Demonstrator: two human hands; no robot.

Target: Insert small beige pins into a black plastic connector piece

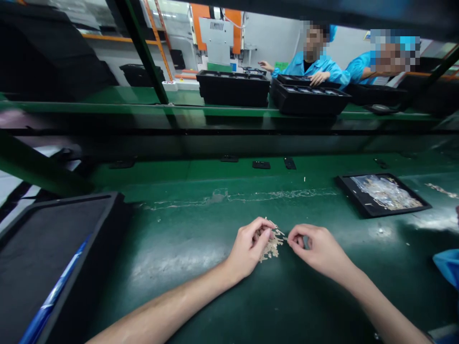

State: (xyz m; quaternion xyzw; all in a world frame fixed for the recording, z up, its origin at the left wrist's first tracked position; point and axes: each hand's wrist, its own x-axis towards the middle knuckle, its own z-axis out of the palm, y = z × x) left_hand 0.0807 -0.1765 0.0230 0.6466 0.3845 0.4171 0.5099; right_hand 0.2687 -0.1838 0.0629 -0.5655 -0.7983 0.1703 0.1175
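Note:
A small heap of thin beige pieces (pixel 273 247) lies on the green tabletop in the middle of the view. My left hand (pixel 251 243) is curled over the heap's left side, its thumb and forefinger close together. A slim pale strip shows by those fingertips, though I cannot make out whether they hold it. Just right of the heap, my right hand (pixel 315 246) is closed in a pinch. One small beige piece (pixel 286 238) sticks out from its fingertips toward the heap.
On the right lies a black tray (pixel 353 198) with clear plastic bags and beige bits. A large black foam tray (pixel 53 224) with a blue wrapper stands left. Several dark flat parts (pixel 261 165) lie farther back. Two people (pixel 306 64) in blue work beyond black bins (pixel 233 90).

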